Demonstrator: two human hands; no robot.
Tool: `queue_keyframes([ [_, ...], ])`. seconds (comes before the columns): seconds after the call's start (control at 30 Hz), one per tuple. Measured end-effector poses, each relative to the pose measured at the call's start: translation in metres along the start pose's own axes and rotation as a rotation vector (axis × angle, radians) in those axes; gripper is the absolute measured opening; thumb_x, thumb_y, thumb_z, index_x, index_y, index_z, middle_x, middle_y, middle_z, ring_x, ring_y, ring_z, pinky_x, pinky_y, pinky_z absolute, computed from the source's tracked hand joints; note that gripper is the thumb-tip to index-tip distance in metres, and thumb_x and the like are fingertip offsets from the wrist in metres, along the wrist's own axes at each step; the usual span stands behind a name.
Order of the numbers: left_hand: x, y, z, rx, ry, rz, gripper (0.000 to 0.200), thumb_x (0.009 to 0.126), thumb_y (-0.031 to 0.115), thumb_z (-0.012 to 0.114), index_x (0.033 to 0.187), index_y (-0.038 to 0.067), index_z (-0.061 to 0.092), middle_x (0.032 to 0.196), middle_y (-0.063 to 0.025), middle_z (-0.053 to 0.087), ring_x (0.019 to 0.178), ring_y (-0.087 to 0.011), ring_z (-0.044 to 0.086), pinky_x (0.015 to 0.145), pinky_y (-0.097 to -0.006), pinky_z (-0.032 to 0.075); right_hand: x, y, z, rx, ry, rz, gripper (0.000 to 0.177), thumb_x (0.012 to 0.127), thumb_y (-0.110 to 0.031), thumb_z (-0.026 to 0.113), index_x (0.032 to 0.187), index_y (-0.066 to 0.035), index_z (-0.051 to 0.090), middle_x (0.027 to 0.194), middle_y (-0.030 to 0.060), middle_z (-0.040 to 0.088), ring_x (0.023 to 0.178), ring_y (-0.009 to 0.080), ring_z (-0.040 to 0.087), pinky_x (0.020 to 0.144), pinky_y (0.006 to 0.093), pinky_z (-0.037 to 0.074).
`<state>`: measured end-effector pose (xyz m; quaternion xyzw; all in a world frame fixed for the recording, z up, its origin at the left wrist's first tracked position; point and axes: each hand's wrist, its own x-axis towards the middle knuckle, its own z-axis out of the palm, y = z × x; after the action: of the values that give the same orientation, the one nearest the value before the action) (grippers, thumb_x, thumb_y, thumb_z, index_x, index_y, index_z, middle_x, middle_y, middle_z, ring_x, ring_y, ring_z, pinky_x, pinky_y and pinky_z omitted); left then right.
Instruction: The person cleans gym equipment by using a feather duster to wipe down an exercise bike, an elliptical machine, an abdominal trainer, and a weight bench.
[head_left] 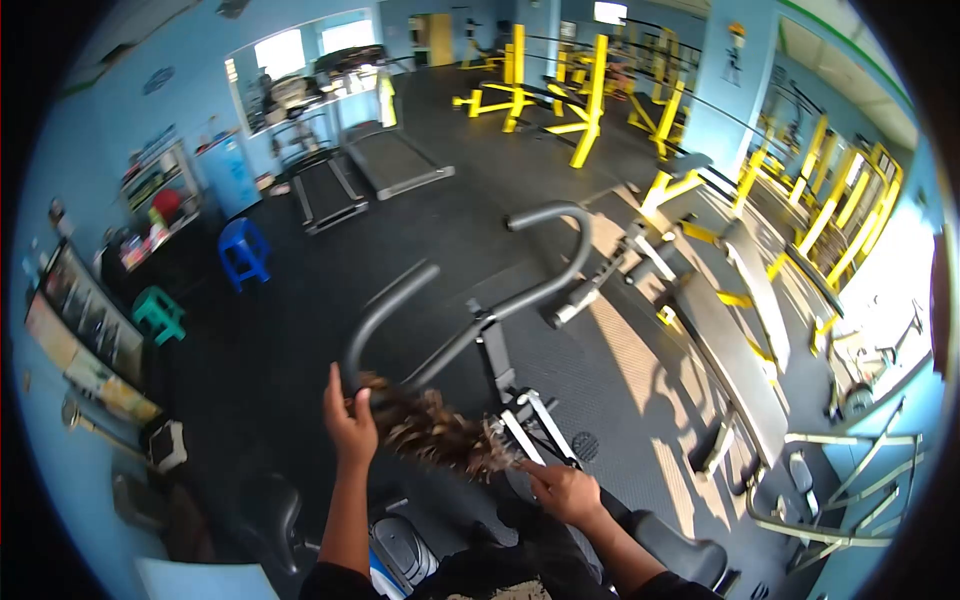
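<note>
A feather duster (430,425) with brown, fluffy feathers lies slantwise across the handlebar's lower left bend. Its handle end is in my right hand (565,494), whose fingers are wrapped round it. At the duster's other end, my left hand (350,428) is raised beside the bar, finger and thumb stretched up and apart. Whether its palm touches the bar is hard to make out. The dark handlebar (540,288) belongs to an exercise machine and curves up on both sides from a central post (495,355). Feathers hide part of its lower left side.
Black seats (675,550) flank me low down. To the right stands a padded bench (735,365). Treadmills (400,160), a blue stool (243,252) and a green stool (158,314) are at the left. Yellow racks (592,100) stand farther back on the dark floor.
</note>
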<state>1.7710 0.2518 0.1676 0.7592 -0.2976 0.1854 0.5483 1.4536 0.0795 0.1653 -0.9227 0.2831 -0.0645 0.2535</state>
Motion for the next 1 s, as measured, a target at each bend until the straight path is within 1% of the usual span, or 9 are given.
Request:
queue_keyframes([
  [0.13, -0.005, -0.003, 0.005, -0.033, -0.023, -0.023, 0.057, 0.100, 0.017, 0.060, 0.151, 0.004, 0.039, 0.116, -0.0127, 0.057, 0.096, -0.0218, 0.061, 0.082, -0.0333, 0.050, -0.035, 0.013, 0.020, 0.135, 0.108, -0.035, 0.028, 0.092, -0.032, 0.063, 0.118, -0.026, 0.071, 0.087, 0.0034, 0.074, 0.072, 0.0269, 0.071, 0.058, 0.0397, 0.057],
  [0.23, -0.004, 0.008, 0.001, 0.029, -0.045, -0.118, 0.056, 0.101, 0.018, 0.057, 0.152, 0.006, 0.037, 0.119, -0.0141, 0.055, 0.102, -0.0238, 0.059, 0.087, -0.0352, 0.048, -0.057, 0.022, 0.024, 0.196, 0.100, 0.084, 0.024, 0.089, -0.034, 0.066, 0.109, -0.024, 0.074, 0.090, 0.0040, 0.075, 0.075, 0.0264, 0.072, 0.063, 0.0391, 0.058],
  [0.4, -0.005, 0.003, 0.004, 0.019, -0.032, -0.043, 0.055, 0.103, 0.019, 0.055, 0.153, 0.007, 0.037, 0.126, -0.0179, 0.053, 0.110, -0.0298, 0.055, 0.096, -0.0411, 0.043, -0.096, 0.062, 0.024, 0.268, 0.156, 0.337, 0.026, 0.084, -0.036, 0.066, 0.099, -0.017, 0.075, 0.082, 0.0098, 0.073, 0.075, 0.0295, 0.072, 0.067, 0.0409, 0.057],
  [0.5, -0.008, 0.019, 0.004, 0.251, 0.048, 0.004, 0.049, 0.101, 0.011, 0.056, 0.147, 0.004, 0.042, 0.125, -0.0191, 0.053, 0.115, -0.0326, 0.053, 0.100, -0.0429, 0.043, -0.122, 0.095, 0.033, 0.252, 0.322, 0.484, 0.025, 0.086, -0.034, 0.065, 0.092, -0.011, 0.072, 0.081, 0.0126, 0.071, 0.074, 0.0325, 0.070, 0.067, 0.0421, 0.055],
  [0.57, -0.015, 0.021, 0.018, 0.423, 0.275, 0.171, 0.044, 0.097, 0.005, 0.060, 0.139, 0.001, 0.047, 0.125, -0.0187, 0.050, 0.114, -0.0309, 0.053, 0.098, -0.0426, 0.044, -0.141, 0.107, 0.031, 0.236, 0.411, 0.570, 0.025, 0.087, -0.034, 0.065, 0.091, -0.010, 0.071, 0.081, 0.0124, 0.071, 0.076, 0.0325, 0.070, 0.068, 0.0422, 0.055],
  [0.67, -0.040, 0.016, 0.047, 0.349, 0.376, 0.276, 0.030, 0.098, 0.004, 0.059, 0.127, -0.001, 0.052, 0.116, -0.0142, 0.052, 0.100, -0.0252, 0.055, 0.087, -0.0381, 0.045, -0.177, 0.120, 0.033, 0.220, 0.455, 0.842, 0.026, 0.088, -0.034, 0.066, 0.095, -0.010, 0.071, 0.085, 0.0121, 0.071, 0.081, 0.0326, 0.070, 0.071, 0.0426, 0.055],
  [0.77, -0.094, 0.027, 0.089, 0.103, 0.064, 0.106, 0.025, 0.100, 0.006, 0.057, 0.122, -0.001, 0.052, 0.101, -0.0097, 0.052, 0.087, -0.0215, 0.052, 0.079, -0.0355, 0.045, -0.225, 0.133, 0.054, 0.240, 0.625, 0.943, 0.025, 0.088, -0.032, 0.066, 0.099, -0.010, 0.069, 0.093, 0.0119, 0.072, 0.086, 0.0333, 0.070, 0.074, 0.0439, 0.055],
  [0.8, -0.113, 0.039, 0.106, 0.070, -0.015, 0.184, 0.023, 0.101, 0.009, 0.056, 0.121, -0.001, 0.052, 0.091, -0.0069, 0.049, 0.080, -0.0197, 0.047, 0.073, -0.0338, 0.043, -0.245, 0.137, 0.061, 0.249, 0.660, 0.990, 0.025, 0.088, -0.032, 0.066, 0.099, -0.010, 0.069, 0.093, 0.0119, 0.072, 0.086, 0.0333, 0.070, 0.074, 0.0439, 0.055],
  [1.0, -0.231, 0.105, 0.172, -0.165, -0.742, 0.131, 0.033, 0.091, -0.003, 0.057, 0.123, 0.003, 0.050, 0.088, -0.0062, 0.045, 0.073, -0.0199, 0.046, 0.069, -0.0323, 0.041, -0.373, 0.150, 0.083, 0.209, 0.785, 1.282, 0.023, 0.088, -0.030, 0.064, 0.098, -0.010, 0.069, 0.092, 0.0122, 0.071, 0.087, 0.0348, 0.068, 0.076, 0.0452, 0.054],
])
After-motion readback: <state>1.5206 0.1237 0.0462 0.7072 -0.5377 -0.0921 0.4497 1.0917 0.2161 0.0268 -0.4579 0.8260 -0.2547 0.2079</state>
